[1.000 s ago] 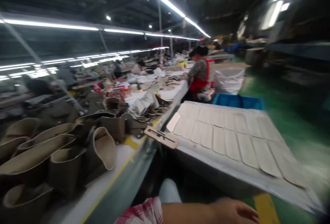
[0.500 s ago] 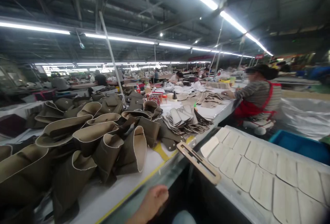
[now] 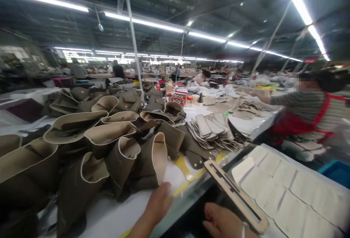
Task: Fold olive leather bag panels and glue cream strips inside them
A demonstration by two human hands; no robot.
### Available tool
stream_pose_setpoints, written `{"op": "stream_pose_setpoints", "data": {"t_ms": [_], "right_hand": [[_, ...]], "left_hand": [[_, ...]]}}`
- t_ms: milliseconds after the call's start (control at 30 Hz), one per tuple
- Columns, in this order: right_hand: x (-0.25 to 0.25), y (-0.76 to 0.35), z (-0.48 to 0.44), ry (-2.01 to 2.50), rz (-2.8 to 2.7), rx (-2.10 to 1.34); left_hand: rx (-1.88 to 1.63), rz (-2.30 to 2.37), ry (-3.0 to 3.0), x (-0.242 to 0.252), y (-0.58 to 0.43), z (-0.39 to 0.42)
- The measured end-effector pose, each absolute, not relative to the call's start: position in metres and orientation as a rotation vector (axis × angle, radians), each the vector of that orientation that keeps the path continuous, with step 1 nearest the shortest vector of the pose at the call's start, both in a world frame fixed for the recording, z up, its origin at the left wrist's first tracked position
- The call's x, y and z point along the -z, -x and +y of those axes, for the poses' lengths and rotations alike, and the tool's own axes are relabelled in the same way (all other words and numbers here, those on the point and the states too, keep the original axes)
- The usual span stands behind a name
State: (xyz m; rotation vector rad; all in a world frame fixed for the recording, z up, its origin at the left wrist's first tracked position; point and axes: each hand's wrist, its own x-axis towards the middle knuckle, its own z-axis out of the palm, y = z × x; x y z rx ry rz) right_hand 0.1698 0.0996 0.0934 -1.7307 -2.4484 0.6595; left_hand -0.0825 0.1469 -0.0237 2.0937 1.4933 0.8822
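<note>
in the head view, your left hand lies low over the near edge of the long white worktable, fingers stretched forward and flat, holding nothing, though it is blurred. the nearest olive-green folded fabric boot upper with cream lining stands just beyond its fingertips, apart from them, at the front of a heap of similar ones. your right hand sits off the table's edge, right under the tan flat slotted template, which juts out from that edge; i cannot tell whether it grips the template. pale insole-shaped sheets lie in rows to the right. a person in a red apron works further along.
</note>
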Motion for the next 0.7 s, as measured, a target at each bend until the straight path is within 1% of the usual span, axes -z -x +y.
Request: {"op": "stream_pose_setpoints", "data": {"t_ms": [100, 200, 333, 400, 500, 600, 700], "right_hand": [[-0.082, -0.127, 0.142, 1.645, -2.568, -0.655], [-0.077, -0.101, 0.165, 1.651, -2.662, -0.688], [-0.089, -0.092, 0.184, 1.571, -2.839, -0.684], [-0.102, -0.096, 0.196, 1.572, -2.883, -0.683], [-0.124, -0.113, 0.221, 1.524, -2.882, -0.769], [-0.14, -0.137, 0.252, 1.387, -2.855, -0.893], [-0.145, -0.163, 0.285, 1.308, -2.722, -1.019]], "left_hand": [[-0.842, 1.485, -2.086, 0.022, 0.081, 0.152], [-0.694, 1.469, -2.088, 0.023, 0.079, 0.155], [-0.555, 1.47, -2.104, 0.034, 0.077, 0.17], [-0.579, 1.417, -2.19, 0.042, 0.075, 0.186], [-0.61, 1.335, -2.325, 0.055, 0.067, 0.216], [-0.669, 1.428, -2.366, 0.07, 0.057, 0.243], [-0.792, 1.51, -2.372, 0.082, 0.05, 0.259]]}}
